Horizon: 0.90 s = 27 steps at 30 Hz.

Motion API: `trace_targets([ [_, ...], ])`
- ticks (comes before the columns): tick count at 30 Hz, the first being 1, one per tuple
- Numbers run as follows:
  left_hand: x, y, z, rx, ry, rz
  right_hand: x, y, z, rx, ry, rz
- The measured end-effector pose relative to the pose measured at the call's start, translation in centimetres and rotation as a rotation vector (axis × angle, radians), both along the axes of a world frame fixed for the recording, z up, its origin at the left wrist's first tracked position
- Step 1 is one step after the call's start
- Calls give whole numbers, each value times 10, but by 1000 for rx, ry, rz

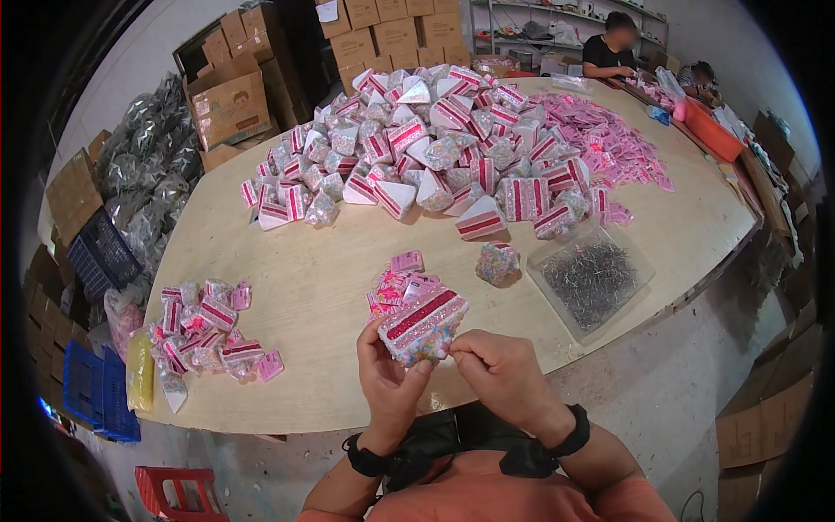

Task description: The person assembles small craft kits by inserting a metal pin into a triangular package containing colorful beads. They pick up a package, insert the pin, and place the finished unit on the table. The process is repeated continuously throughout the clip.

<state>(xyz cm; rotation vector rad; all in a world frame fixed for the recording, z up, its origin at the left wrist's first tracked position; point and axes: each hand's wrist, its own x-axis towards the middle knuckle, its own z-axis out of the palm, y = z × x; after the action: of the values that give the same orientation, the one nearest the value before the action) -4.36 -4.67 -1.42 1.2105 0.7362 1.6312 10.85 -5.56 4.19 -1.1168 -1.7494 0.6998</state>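
My left hand (389, 396) grips a toy cake slice (424, 324) with pink and white layers and a glittery, sprinkle-speckled side. At the slice's lower right corner, my right hand (509, 374) is closed in a pinch; whatever its fingertips hold is too small to make out. Just beyond the slice lies a small heap of pink cards (402, 283). One speckled slice (498, 264) rests alone to the right, beside a clear tray (555, 306) of thin metal pins (593, 271). On the left sits a group of slices with pink cards (209, 326).
A large pile of cake slices (409, 135) covers the table's far middle, with pink cards (609, 143) spread beside it. Another person (611, 52) works at the far right near a red basin (709, 130). Blue crates (96, 391) and a red stool (178, 491) stand left.
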Motion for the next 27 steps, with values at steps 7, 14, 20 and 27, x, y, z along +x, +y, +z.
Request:
trace_targets([
  [7,-7,-3,-6,-2,116,73,-11,-2,0,-109,-83,-64],
  [14,-9,-1,-11,-40,56,24,-10,12,-9,-552,460,226],
  [20,-62,6,-18,-273,282,250,-27,34,-39,-404,223,338],
  [27,-192,-4,-35,-135,850,805,13,25,-29,-642,195,319],
])
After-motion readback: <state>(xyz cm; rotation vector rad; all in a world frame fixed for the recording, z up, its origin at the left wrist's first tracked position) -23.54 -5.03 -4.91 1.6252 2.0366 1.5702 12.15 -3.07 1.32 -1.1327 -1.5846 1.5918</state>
